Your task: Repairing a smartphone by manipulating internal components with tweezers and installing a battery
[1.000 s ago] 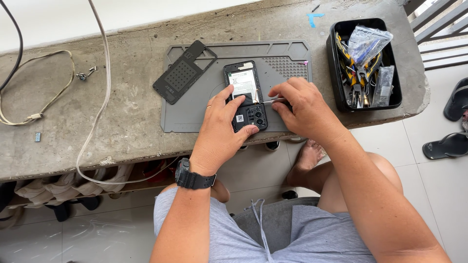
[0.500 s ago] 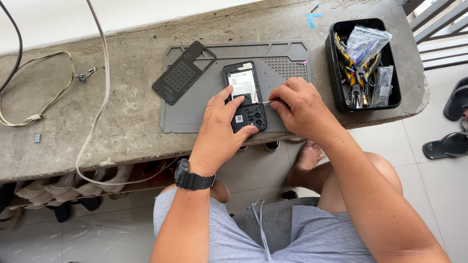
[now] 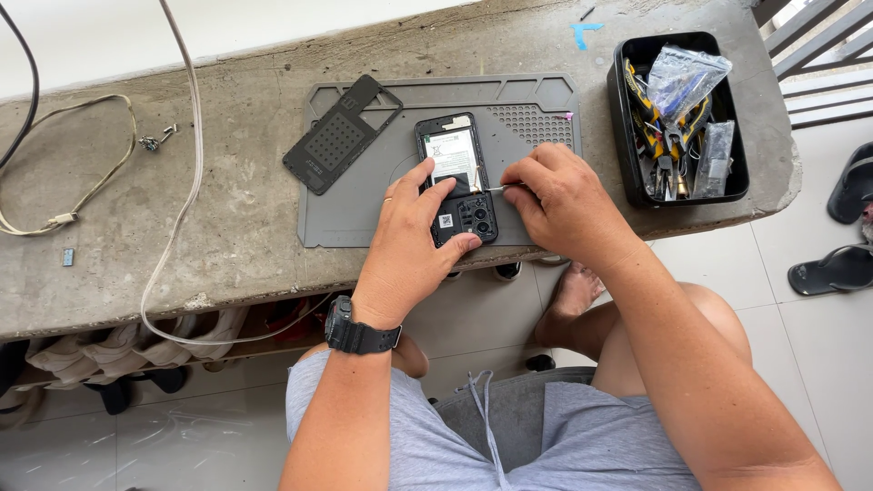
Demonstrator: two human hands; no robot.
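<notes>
An opened smartphone (image 3: 455, 164) with its back removed lies on a grey work mat (image 3: 364, 209) on a concrete ledge. My left hand (image 3: 414, 236) rests on the phone's lower end, thumb and fingers pinning it at the camera module. My right hand (image 3: 559, 200) pinches a thin metal tool (image 3: 494, 188), its tip touching the phone's right side near the middle. The phone's detached black back cover (image 3: 338, 135) lies at the mat's upper left corner.
A black tray (image 3: 627, 155) at the right holds pliers, tools and plastic bags. Cables (image 3: 182, 164) trail over the ledge's left part, with small metal parts (image 3: 156, 139) nearby. Sandals (image 3: 841, 264) lie on the tiled floor at right. My knees are below the ledge.
Both hands stay on the phone; the right hand's tool tip has shifted only slightly along the phone's side.
</notes>
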